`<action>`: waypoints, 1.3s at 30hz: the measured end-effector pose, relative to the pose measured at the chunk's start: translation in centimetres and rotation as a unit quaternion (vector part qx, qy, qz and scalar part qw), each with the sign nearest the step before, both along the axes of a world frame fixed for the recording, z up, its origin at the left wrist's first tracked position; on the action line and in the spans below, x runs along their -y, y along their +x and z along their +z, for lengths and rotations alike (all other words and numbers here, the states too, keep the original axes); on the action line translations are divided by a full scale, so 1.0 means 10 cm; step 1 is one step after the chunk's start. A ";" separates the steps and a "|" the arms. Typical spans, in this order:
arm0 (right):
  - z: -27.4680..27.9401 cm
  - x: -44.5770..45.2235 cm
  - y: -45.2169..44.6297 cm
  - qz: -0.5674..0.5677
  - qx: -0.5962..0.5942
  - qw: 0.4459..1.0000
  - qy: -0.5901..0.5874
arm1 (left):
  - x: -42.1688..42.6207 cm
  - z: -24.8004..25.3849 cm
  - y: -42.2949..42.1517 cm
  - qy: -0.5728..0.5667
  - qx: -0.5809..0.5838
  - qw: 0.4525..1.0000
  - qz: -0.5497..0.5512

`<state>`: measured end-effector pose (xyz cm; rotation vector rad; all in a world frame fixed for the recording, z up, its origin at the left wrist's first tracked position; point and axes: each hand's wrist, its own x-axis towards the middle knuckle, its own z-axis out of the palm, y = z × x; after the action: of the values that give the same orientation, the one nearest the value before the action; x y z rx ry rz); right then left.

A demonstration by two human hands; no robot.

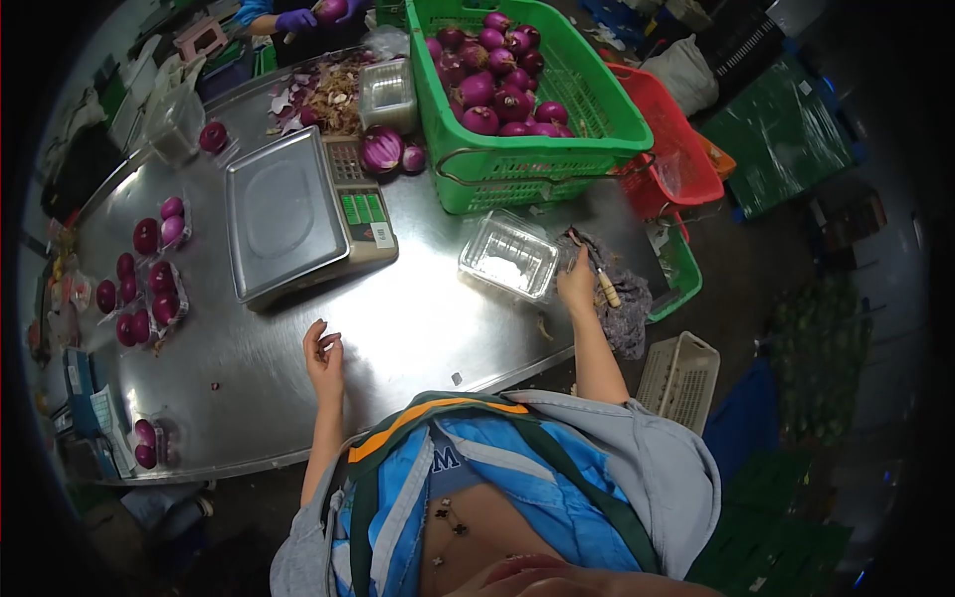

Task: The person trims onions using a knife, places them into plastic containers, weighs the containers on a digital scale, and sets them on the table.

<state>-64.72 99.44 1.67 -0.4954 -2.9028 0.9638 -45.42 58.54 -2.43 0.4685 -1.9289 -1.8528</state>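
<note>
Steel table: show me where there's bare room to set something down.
Bare steel lies between the scale and clear tray, and, apart from a small scrap, between the left hand and the packed onions. The far side is crowded with peelings and the green crate.

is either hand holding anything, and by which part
The left hand holds nothing; the right hand is by the wooden-handled tool, but whether it grips anything cannot be told.

We saw deep purple onions [512,102], one streaked with pale lines, a bright green basket [582,85] and a red crate [701,189]. The table [249,398] was silver-grey; the scale [284,209], silver and beige with green panels [362,208]. We noted a colourless clear tray [507,257], a purplish-grey bundle [625,323], a tan handle [608,290], violet gloves [295,20] and blue clothing [582,463] edged dark green and orange.
</note>
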 end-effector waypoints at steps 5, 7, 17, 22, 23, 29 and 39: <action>0.39 0.46 0.25 0.135 -0.021 0.973 -0.187 | 0.04 0.10 -0.07 0.005 -0.034 0.999 0.034; 0.39 0.85 0.44 0.217 -0.001 0.948 -0.231 | 0.09 0.19 -0.13 0.002 -0.041 0.998 0.038; -0.09 -0.65 0.28 0.063 -0.097 0.984 0.135 | -0.14 0.52 -0.66 -0.060 -0.048 0.996 -0.041; -0.40 -1.11 0.25 0.028 -0.001 0.984 0.176 | -0.60 1.41 -1.73 -0.230 -0.139 0.954 -0.135; -0.45 -1.13 0.23 0.024 -0.015 0.982 0.186 | -0.71 1.58 -2.00 -0.251 -0.161 0.943 -0.148; -0.56 -1.50 0.08 0.023 -0.051 0.982 0.183 | -1.50 2.20 -3.61 -0.404 -0.108 0.859 -0.296; -0.28 -1.76 -0.01 0.027 0.085 0.996 -0.004 | -2.83 1.28 -5.26 -0.608 0.173 0.604 -0.485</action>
<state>-64.83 117.08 -1.13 -0.5262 -3.0806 0.9863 -98.00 86.81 10.34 -0.9092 -3.4484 -0.1977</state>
